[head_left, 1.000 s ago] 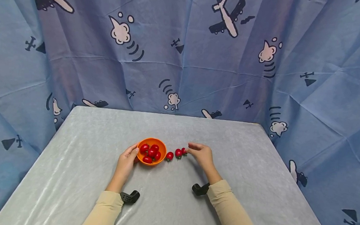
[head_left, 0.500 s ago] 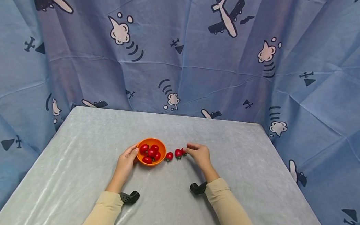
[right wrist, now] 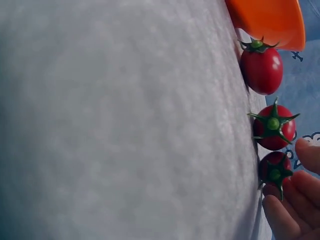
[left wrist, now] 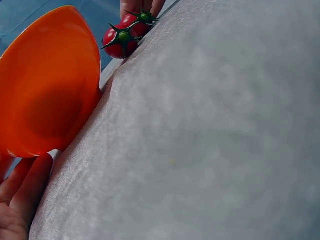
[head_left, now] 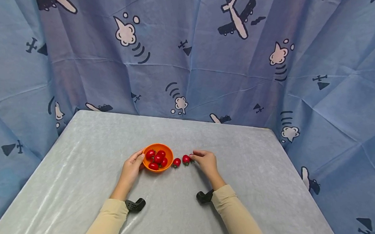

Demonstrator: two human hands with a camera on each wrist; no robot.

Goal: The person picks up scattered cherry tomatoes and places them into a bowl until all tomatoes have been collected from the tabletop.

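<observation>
An orange bowl [head_left: 159, 170] with several red cherry tomatoes [head_left: 158, 159] inside stands on the table. My left hand [head_left: 131, 170] grips its left side, thumb at the rim; in the left wrist view, fingers [left wrist: 32, 185] lie against the outer wall. To the right of the bowl is a row of three cherry tomatoes with green stems: a near one [right wrist: 262, 71], a middle one [right wrist: 274, 128] and an end one [right wrist: 274, 172]. My right hand [head_left: 207, 163] has thumb and fingers curled about the end tomato, which it mostly hides in the head view.
A pale grey cloth covers the table [head_left: 167, 211]. Behind it and at both sides hangs a blue curtain [head_left: 159, 75] printed with planes. A black wrist camera [head_left: 136, 205] sits on the left wrist, another [head_left: 204, 197] on the right.
My right hand has moved slightly left and its fingers have drawn in around the end tomato, which is now largely covered. The left hand and the bowl stay put.
</observation>
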